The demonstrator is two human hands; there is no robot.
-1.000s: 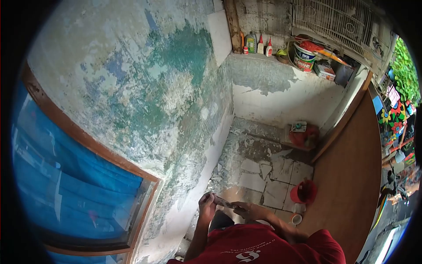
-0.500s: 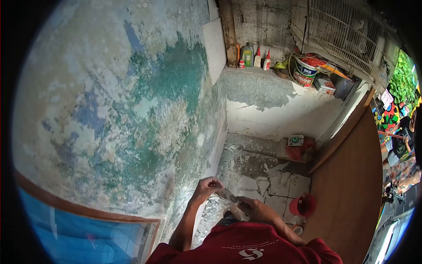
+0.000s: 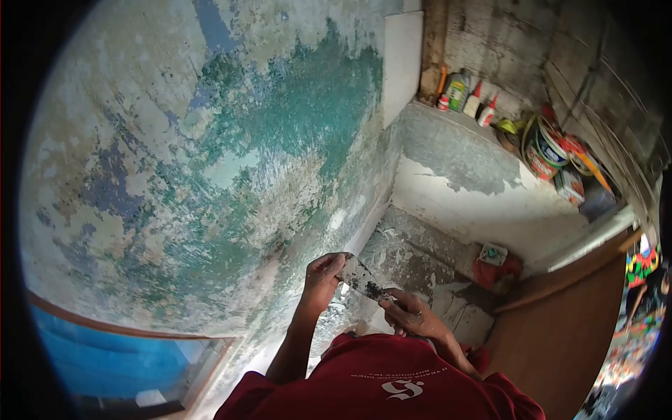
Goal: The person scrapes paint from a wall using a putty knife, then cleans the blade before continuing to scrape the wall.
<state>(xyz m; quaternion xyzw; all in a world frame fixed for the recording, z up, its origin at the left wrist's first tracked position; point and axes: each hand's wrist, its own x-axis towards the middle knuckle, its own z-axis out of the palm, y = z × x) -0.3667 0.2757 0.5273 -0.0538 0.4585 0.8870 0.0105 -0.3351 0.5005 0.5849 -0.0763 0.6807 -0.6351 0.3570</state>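
Observation:
A flat, stained scraper-like blade (image 3: pixel 361 276) is held between both hands in front of the red shirt. My left hand (image 3: pixel 324 282) pinches its upper left end between thumb and fingers. At its lower right end, my right hand (image 3: pixel 409 313) has its fingers wrapped round what looks like the handle, mostly hidden. Dark smudges mark the blade near the right hand. Beside the hands on the left rises a wall (image 3: pixel 280 140) with peeling green, blue and whitish paint.
A ledge (image 3: pixel 462 126) at the back bears bottles (image 3: pixel 472 100), a paint bucket (image 3: pixel 543 150) and a small box (image 3: pixel 569 187). Below lie a red item (image 3: pixel 505 271) and debris on the floor. A brown wooden panel (image 3: pixel 560 329) stands right; blue glazing (image 3: pixel 105 357) is lower left.
The view has swung and tilted, so the ledge and bucket appear further right. Both hands have risen slightly, and the blade's flat face is now turned more to view.

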